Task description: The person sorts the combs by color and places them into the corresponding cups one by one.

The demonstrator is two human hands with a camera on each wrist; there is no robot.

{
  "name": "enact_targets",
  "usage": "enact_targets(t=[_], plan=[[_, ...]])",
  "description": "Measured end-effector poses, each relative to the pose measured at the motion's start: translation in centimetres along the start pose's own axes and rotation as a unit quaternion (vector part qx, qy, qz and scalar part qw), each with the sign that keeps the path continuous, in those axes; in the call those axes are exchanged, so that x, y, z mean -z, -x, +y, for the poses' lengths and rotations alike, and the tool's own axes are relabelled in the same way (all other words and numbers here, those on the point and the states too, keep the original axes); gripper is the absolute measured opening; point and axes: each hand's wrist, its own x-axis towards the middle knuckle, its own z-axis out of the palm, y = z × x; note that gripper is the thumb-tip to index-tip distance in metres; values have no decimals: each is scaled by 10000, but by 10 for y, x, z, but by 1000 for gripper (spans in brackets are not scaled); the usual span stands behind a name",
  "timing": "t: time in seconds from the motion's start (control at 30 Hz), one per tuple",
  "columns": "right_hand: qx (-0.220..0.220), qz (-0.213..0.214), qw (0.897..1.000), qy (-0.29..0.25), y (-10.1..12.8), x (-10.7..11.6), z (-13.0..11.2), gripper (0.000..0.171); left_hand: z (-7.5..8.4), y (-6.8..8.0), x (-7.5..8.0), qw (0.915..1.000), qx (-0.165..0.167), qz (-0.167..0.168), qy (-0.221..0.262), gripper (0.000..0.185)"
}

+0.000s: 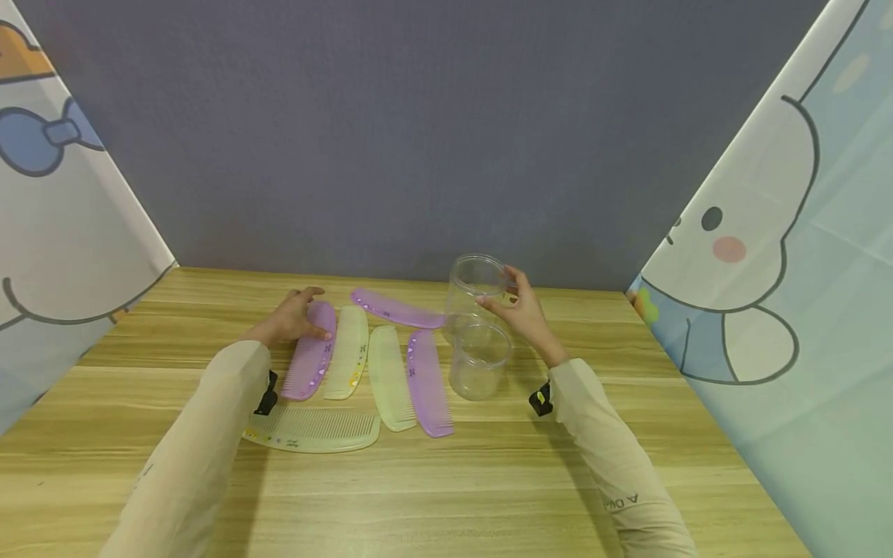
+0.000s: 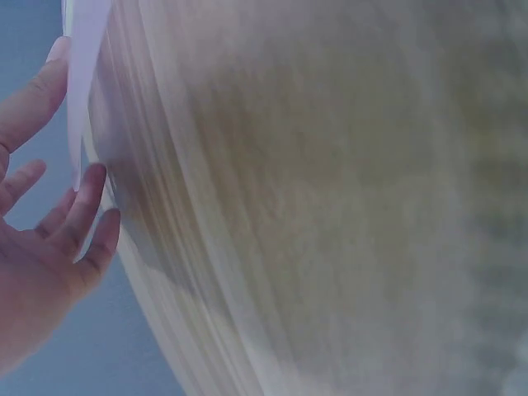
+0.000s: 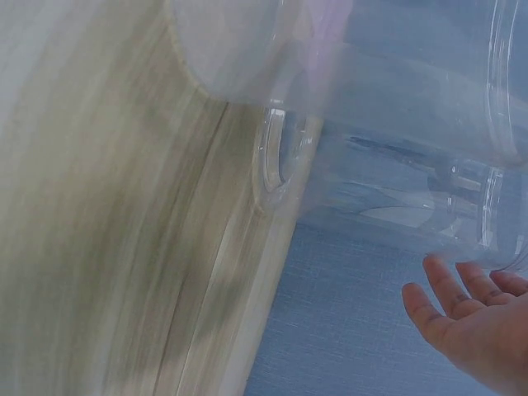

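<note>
As left hand [image 1: 289, 318] partly hides purple comb [image 1: 312, 364] left of rear jar [image 1: 463, 298], I cannot tell its grip; right hand [image 1: 525, 314] has fingers apart beside jar; wooden table [image 1: 474, 496] beneath, grey wall [image 1: 418, 155] behind.

The left wrist view's top edge cuts off the purple comb [image 2: 85, 82], the right's the nearer clear jar [image 3: 412, 74].

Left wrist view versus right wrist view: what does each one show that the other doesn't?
Only the left wrist view shows the left hand and, at its thumb, a purple plastic comb seen nearly edge-on.

Only the right wrist view shows the right hand and two clear cylindrical plastic jars, one partly overlapping the other. A purple patch near its top edge is too blurred to name.

Both share the wood-grain tabletop and the blue-grey backdrop.
</note>
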Motion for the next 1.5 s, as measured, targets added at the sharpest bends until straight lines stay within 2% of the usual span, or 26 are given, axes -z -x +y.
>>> enact_targets(t=[0.23, 0.57, 0.67, 0.93, 1.3, 1.5], plan=[[64, -36, 10000, -11, 16, 3, -31, 77, 0, -1, 0, 9999, -12, 5, 157, 93], [0, -9, 10000, -49, 17, 2, -34, 77, 2, 1, 1, 9997, 12, 40, 232, 93], [-8, -25, 10000, -60, 15, 3, -32, 76, 2, 2, 2, 9995, 13, 55, 323, 91], [-89, -4, 9999, -77, -1, 0, 1, 83, 0, 2, 4, 9981, 49, 122, 609, 81], [-42, 75, 9999, 77, -1, -1, 5, 83, 3, 2, 8, 9963, 150, 371, 760, 66], [-60, 73, 9999, 60, -1, -1, 5, 82, 9, 4, 11, 9920, 287, 475, 1136, 64]])
